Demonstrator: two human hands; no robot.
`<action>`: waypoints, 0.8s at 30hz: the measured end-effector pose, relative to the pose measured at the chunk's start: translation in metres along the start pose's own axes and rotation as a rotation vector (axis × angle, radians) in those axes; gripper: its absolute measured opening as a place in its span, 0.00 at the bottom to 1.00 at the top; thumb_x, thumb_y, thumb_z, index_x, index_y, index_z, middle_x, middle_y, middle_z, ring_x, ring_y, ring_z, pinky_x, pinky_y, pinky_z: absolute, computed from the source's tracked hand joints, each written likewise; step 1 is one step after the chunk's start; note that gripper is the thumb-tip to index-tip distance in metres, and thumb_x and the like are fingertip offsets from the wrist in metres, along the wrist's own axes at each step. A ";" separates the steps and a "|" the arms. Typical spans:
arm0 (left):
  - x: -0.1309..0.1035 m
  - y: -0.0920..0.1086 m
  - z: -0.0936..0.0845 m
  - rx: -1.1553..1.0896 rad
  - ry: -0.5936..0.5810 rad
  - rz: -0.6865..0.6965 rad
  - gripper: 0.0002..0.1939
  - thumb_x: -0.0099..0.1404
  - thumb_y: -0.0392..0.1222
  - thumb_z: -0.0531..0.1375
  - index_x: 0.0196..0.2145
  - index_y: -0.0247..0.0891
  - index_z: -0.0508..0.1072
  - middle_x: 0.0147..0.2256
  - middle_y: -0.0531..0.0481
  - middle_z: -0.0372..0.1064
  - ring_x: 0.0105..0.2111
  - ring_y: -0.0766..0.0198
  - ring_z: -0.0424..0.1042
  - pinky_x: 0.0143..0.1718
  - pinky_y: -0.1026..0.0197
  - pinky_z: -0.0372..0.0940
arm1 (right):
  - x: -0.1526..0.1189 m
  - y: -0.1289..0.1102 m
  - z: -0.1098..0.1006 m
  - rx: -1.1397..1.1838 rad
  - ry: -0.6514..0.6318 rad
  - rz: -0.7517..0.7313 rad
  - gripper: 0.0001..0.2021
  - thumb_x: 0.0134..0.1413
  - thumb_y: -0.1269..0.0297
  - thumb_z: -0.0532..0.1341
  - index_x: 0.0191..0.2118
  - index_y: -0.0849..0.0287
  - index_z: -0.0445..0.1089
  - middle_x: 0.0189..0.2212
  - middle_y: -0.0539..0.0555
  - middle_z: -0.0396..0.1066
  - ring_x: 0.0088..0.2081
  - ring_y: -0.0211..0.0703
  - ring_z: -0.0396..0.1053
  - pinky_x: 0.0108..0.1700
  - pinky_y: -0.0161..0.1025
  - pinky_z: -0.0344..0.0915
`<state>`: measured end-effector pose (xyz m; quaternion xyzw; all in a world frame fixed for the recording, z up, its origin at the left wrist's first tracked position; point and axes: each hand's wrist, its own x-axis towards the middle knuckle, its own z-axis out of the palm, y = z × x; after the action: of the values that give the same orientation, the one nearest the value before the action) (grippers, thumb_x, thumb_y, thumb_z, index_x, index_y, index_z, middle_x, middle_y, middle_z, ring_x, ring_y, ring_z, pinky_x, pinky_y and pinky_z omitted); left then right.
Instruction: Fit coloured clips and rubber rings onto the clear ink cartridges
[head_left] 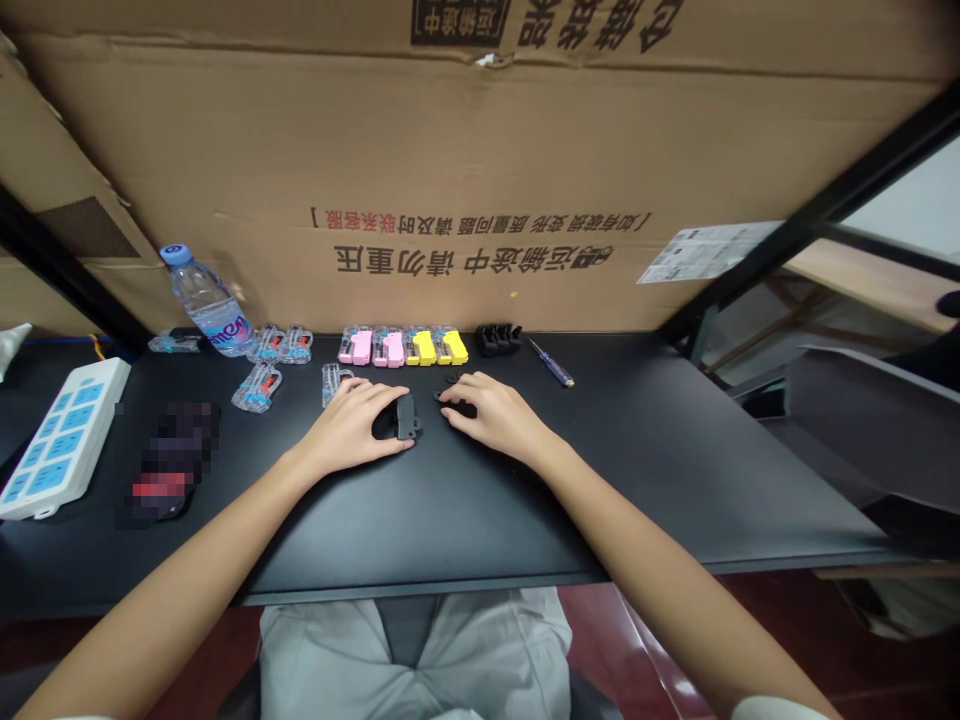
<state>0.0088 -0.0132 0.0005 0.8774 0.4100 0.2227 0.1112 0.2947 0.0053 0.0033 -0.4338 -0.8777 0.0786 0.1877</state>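
Note:
My left hand (pixel 356 425) grips a black plastic casing (pixel 407 418) by its ends, thumb at the near end and fingers at the far one. Across a small gap, my right hand (pixel 491 410) is closed, thumb and index fingertip close together at a small black part (pixel 438 396) on the table; the fingers partly cover it. Another small dark piece (pixel 451 379) lies just beyond those fingertips. Behind my left fingers sits a clear plastic casing (pixel 335 380), partly hidden.
Pink casings (pixel 361 347) and yellow casings (pixel 424 348) line the back, beside black parts (pixel 499 340) and a screwdriver (pixel 553 364). Leftward are clear casings (pixel 257 387), a water bottle (pixel 206 300), a blurred dark object (pixel 172 460) and a power strip (pixel 64 435). Cardboard (pixel 480 150) walls the back.

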 end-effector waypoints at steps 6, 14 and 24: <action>0.000 0.000 0.000 0.009 0.002 0.002 0.35 0.66 0.57 0.71 0.65 0.43 0.72 0.58 0.43 0.78 0.58 0.45 0.75 0.66 0.42 0.59 | 0.001 -0.007 -0.002 -0.037 0.008 0.036 0.15 0.68 0.58 0.66 0.54 0.58 0.82 0.44 0.59 0.77 0.46 0.52 0.75 0.51 0.47 0.72; 0.000 0.001 -0.001 0.013 -0.012 -0.017 0.35 0.65 0.57 0.71 0.65 0.43 0.72 0.58 0.43 0.78 0.58 0.44 0.75 0.68 0.40 0.57 | 0.002 -0.001 -0.008 -0.144 0.056 0.196 0.13 0.70 0.61 0.62 0.49 0.58 0.83 0.42 0.59 0.79 0.46 0.53 0.75 0.47 0.45 0.70; 0.000 0.001 0.000 -0.011 -0.013 -0.012 0.35 0.66 0.57 0.71 0.66 0.44 0.71 0.59 0.42 0.78 0.58 0.46 0.76 0.70 0.40 0.56 | 0.000 -0.006 -0.004 -0.045 -0.059 -0.011 0.09 0.68 0.63 0.66 0.48 0.56 0.83 0.42 0.59 0.79 0.47 0.53 0.77 0.46 0.44 0.73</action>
<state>0.0097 -0.0136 0.0012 0.8758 0.4134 0.2185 0.1200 0.2919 0.0012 0.0083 -0.4304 -0.8869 0.0706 0.1524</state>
